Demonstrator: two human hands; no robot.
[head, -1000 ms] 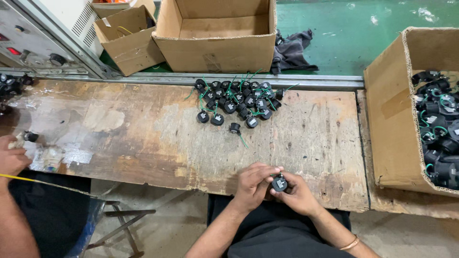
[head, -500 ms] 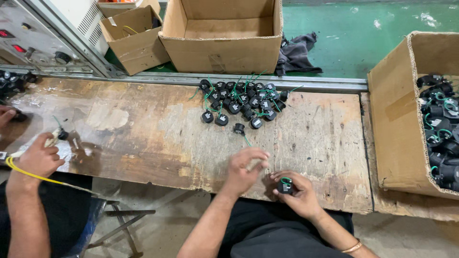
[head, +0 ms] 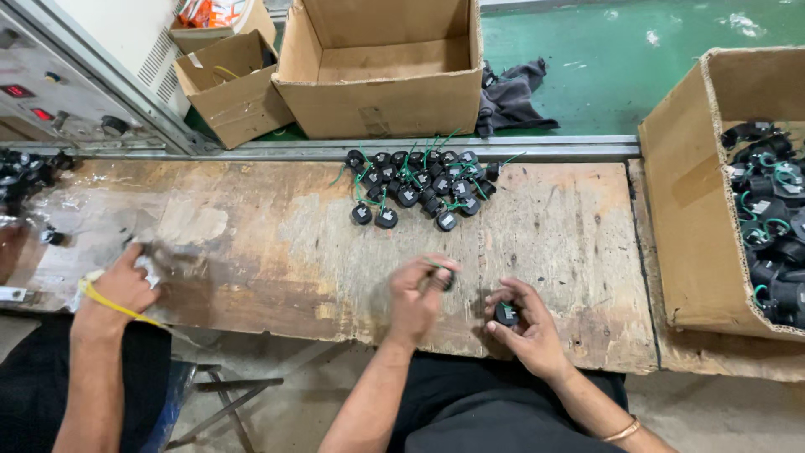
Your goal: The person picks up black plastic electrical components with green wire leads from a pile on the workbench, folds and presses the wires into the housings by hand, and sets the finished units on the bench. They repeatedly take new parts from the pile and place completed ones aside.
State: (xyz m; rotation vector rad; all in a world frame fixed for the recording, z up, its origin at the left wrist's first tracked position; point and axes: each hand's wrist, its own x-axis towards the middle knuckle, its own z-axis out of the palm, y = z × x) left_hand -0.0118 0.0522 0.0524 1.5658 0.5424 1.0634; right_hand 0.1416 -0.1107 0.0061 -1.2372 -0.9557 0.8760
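At the near edge of the worn wooden surface (head: 277, 243), the right hand (head: 524, 327) has its grip closed around a small round black part (head: 506, 314), pinched between thumb and fingers just above the wood. The left hand (head: 419, 295) is close beside it, with its fingertips pinched on something thin and dark with a bit of green, maybe a wire; it is blurred, so I cannot tell for sure. To do this step well, I think the right hand should keep the part steady and low over the wood, so it lands softly if it slips. The left hand should move slowly and pull straight, not sideways, because a thin wire can bend or snap. More black parts with green wires sit in a pile (head: 415, 184) farther back, well apart from both hands, so nothing there should get bumped. A big cardboard box (head: 688, 201) on the right holds many more of the same parts. At the far left, another person's hand (head: 122, 285) rests on the wood, with a yellow band over its wrist, well apart from this work.
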